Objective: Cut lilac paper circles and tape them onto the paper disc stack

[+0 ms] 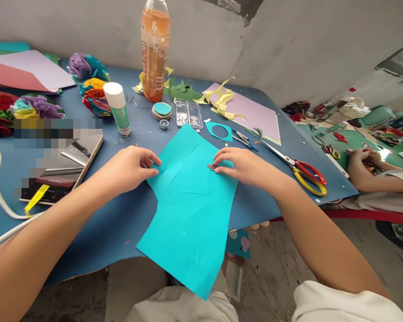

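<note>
A turquoise sheet of paper (188,214) lies over the front of the blue table, its lower end hanging past the edge. Several thin straight slits or creases mark its upper half. My left hand (132,169) rests at the sheet's upper left edge, fingers curved, with a gap between thumb and fingertips. Between the thumb and fingers of my right hand (242,166) is a small dark flat blade (212,167), held just over the paper's right side.
A glue stick (117,109), a drink bottle (155,53) and a phone (63,165) stand or lie to the left and back. Scissors (298,170), a compass (244,139) and a cut turquoise piece (219,131) lie right. Another person's hand (359,156) is at far right.
</note>
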Demonstrator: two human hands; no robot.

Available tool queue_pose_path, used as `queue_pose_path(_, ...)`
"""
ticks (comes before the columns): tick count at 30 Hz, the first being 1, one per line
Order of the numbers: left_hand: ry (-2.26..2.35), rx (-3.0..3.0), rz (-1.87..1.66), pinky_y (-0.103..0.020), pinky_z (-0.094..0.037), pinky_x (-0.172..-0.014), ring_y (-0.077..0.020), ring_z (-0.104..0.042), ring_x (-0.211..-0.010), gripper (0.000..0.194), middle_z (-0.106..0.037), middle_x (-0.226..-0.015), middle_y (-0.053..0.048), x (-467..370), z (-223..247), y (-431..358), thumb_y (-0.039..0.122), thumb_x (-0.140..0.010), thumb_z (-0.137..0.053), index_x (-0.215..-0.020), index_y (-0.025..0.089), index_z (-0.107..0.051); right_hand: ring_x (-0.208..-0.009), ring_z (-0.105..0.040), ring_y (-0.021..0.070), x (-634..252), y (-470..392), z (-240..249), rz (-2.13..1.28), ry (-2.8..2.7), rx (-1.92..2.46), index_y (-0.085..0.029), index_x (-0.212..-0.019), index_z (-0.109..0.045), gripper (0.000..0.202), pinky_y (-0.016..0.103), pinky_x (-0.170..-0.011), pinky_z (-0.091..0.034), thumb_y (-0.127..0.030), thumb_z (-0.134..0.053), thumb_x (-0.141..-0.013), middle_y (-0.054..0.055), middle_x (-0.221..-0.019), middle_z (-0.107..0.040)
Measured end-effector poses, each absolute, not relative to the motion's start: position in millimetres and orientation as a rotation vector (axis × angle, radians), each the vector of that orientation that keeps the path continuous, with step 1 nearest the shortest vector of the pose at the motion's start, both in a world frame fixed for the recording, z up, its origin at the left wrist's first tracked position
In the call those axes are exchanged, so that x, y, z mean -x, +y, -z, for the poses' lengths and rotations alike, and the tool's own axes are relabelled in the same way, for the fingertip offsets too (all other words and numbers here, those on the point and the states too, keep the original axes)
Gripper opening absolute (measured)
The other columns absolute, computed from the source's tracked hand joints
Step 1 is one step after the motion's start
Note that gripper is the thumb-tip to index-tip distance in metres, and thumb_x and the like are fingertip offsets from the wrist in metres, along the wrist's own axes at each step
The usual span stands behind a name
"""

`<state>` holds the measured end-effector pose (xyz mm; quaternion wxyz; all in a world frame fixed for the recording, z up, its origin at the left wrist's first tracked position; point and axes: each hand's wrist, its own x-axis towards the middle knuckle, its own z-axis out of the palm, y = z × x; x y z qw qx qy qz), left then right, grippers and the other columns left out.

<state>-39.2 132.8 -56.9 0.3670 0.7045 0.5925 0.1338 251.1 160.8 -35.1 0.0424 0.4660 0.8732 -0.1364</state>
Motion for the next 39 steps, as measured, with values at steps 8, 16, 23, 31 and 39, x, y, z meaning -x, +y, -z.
queue_pose_path(8,1.162,-1.622,0.036,-0.019,-0.037,-0.047,-0.0144,-0.06,-0.063,0.045,-0.065,-0.067,0.005,39.3,31.8,113.2,0.04,-0.072,-0.063,-0.115,0.028,-0.058,-0.094,-0.059,0.0235,-241.1,177.9,16.6,0.735,2.476,-1.316,-0.021,-0.091,-0.066,0.022,0.032,-0.073,-0.045,-0.037,-0.062,-0.076,0.007,-0.103,-0.064)
queue_pose_path(16,0.856,-1.602,0.158,-0.02,-0.045,-0.052,-0.0141,-0.063,-0.066,0.032,-0.07,-0.077,0.003,31.8,24.9,102.6,0.044,-0.082,-0.055,-0.11,0.03,-0.06,-0.085,-0.058,0.0203,-237.6,171.7,22.0,0.809,2.413,-1.285,-0.02,-0.085,-0.06,0.015,0.03,-0.068,-0.043,-0.033,-0.061,-0.077,0.005,-0.096,-0.064)
queue_pose_path(23,1.025,-1.945,-0.331,-0.023,-0.045,-0.059,-0.0135,-0.059,-0.069,0.025,-0.064,-0.076,0.003,25.0,34.6,101.3,0.042,-0.087,-0.048,-0.099,0.027,-0.065,-0.081,-0.056,0.0194,-235.6,171.0,17.6,0.824,2.361,-1.301,-0.021,-0.08,-0.056,0.016,0.029,-0.063,-0.04,-0.035,-0.062,-0.075,0.004,-0.092,-0.062)
queue_pose_path(31,1.16,-2.572,-0.188,-0.049,-0.021,-0.114,-0.0266,-0.026,-0.14,0.063,-0.029,-0.152,-0.009,17.0,72.2,111.4,0.049,-0.088,-0.046,-0.141,0.017,-0.035,-0.075,-0.059,0.0175,-240.1,169.4,18.6,0.972,2.412,-1.53,-0.02,-0.076,-0.061,0.014,0.029,-0.064,-0.043,-0.032,-0.066,-0.07,0.001,-0.081,-0.067)
queue_pose_path(39,1.357,-2.561,-0.002,-0.055,-0.021,-0.112,-0.0294,-0.027,-0.14,0.069,-0.026,-0.152,-0.011,10.6,66.8,90.7,0.056,-0.089,-0.038,-0.143,0.014,-0.031,-0.079,-0.065,0.0206,-231.3,167.7,32.1,1.159,2.689,-1.833,-0.019,-0.084,-0.066,0.02,0.035,-0.075,-0.05,-0.036,-0.064,-0.075,0.005,-0.084,-0.07)
